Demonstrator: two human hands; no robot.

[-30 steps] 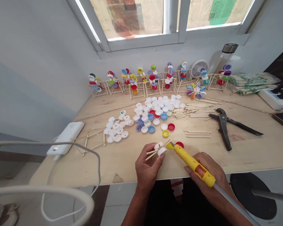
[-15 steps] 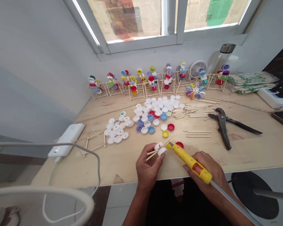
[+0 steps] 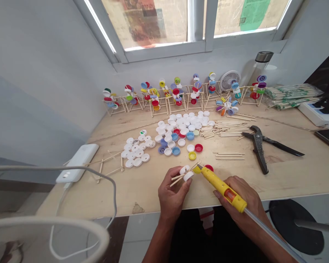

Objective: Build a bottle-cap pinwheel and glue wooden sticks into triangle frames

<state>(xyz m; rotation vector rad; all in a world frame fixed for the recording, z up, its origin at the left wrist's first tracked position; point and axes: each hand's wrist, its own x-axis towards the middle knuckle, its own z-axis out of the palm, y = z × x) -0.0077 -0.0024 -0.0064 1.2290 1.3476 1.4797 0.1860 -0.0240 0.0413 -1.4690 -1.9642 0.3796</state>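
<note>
My left hand (image 3: 172,193) is closed on a small assembly of white bottle caps (image 3: 189,176) with thin wooden sticks (image 3: 177,179) passing out both sides. In my right hand (image 3: 241,193) is a yellow hot glue gun (image 3: 219,184), a long clear glue stick (image 3: 265,228) trailing from its back end. The gun's metal tip points at the sticks beyond the white caps; whether it touches them I cannot tell. Just under the tip lies a yellow cap (image 3: 197,170). A red cap (image 3: 209,168) sits partly behind the nozzle.
Loose bottle caps (image 3: 181,142) and wooden sticks (image 3: 230,128) spread across the table (image 3: 142,182). Pliers (image 3: 259,146) lie at right. Several cap-and-stick wheels on frames (image 3: 178,96) line the back. A power strip (image 3: 77,162) and looping cable (image 3: 113,190) are at left.
The glue gun's tip has shifted very slightly to the right, showing more of the yellow cap. My left hand holds its assembly almost unmoved.
</note>
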